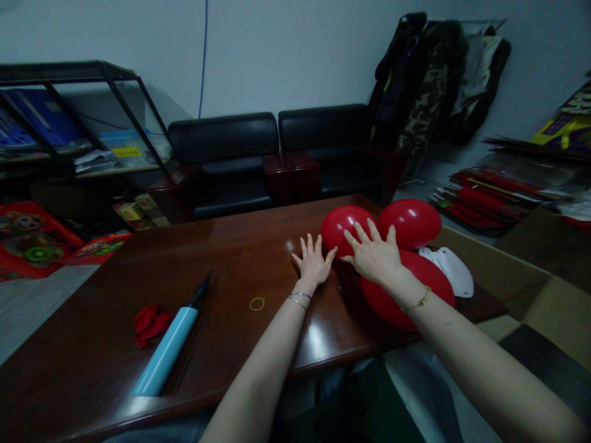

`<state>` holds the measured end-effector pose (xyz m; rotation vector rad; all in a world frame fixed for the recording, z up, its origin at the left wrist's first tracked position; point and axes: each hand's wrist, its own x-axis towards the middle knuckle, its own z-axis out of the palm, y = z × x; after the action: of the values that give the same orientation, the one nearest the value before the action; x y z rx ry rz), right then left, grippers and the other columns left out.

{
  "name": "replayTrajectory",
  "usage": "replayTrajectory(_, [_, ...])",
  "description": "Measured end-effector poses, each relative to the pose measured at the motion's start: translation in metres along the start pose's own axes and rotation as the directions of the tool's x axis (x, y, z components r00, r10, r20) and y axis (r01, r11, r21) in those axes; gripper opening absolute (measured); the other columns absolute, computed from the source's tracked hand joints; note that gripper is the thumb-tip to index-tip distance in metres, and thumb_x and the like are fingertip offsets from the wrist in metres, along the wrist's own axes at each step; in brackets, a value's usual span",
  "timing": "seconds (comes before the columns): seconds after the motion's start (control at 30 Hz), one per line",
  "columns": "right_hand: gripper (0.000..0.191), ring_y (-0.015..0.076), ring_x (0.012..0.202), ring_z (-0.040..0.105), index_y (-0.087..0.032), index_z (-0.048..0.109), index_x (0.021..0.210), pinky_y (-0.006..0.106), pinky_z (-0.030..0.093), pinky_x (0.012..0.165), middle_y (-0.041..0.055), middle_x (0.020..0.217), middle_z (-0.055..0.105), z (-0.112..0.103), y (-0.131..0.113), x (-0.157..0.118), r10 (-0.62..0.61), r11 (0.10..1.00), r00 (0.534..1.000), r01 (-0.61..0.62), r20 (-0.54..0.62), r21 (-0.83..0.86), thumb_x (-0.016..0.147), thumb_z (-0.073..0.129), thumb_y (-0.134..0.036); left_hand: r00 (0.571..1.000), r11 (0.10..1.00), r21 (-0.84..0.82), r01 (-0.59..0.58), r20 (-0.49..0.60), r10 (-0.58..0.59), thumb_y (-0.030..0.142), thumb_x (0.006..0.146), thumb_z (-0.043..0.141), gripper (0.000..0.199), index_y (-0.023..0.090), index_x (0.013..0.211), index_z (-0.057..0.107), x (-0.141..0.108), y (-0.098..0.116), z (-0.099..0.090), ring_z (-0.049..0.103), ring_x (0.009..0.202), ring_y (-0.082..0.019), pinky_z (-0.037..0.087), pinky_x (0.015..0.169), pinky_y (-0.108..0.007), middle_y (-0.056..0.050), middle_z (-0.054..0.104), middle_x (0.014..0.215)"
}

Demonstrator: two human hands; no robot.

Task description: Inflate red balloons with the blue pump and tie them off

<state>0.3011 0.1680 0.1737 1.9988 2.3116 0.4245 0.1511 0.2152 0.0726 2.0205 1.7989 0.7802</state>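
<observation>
Ideally, the left hand (314, 266) and right hand (376, 255), fingers splayed and gripping nothing, would steady the 3 red balloons (410, 223) at the table's (221, 258) right with light, flat pressure

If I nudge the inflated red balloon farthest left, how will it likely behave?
The inflated red balloon looks taut and rounded, so it would likely roll or slide easily on the glossy table. Blown up, it is probably very light for its size. Its stretched, shiny skin suggests it may pop if squeezed hard.
</observation>
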Motion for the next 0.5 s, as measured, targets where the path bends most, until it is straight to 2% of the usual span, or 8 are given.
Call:
replayTrajectory(0.3, [0.064, 0.0401, 0.155, 0.017, -0.026, 0.035, 0.156, 0.076, 0.016, 0.115, 0.0117, 0.165, 0.028, 0.005, -0.004, -0.003, -0.028, 1.0, 0.999, 0.028, -0.041, -0.001, 0.098, 0.042, -0.054, 1.0, 1.0, -0.009, 0.029, 0.009, -0.029, 0.073, 0.094, 0.029, 0.079, 0.029, 0.159, 0.026, -0.002, -0.005, -0.007, -0.001, 0.157, -0.036, 0.005, 0.115, -0.076, -0.01, 0.008, 0.171])
replayTrajectory(0.5, [0.066, 0.0399, 0.156, 0.013, -0.023, 0.033, 0.157, 0.076, 0.016, 0.116, 0.0121, 0.166, 0.025, -0.003, -0.008, -0.006, -0.029, 1.0, 0.999, 0.029, -0.028, 0.006, 0.098, 0.046, -0.05, 0.999, 0.998, -0.027, 0.05, -0.012, -0.05, 0.072, 0.094, 0.029, 0.079, 0.028, 0.16, 0.023, -0.003, -0.009, -0.014, -0.001, 0.158, -0.034, 0.004, 0.116, -0.075, -0.01, 0.01, 0.17])
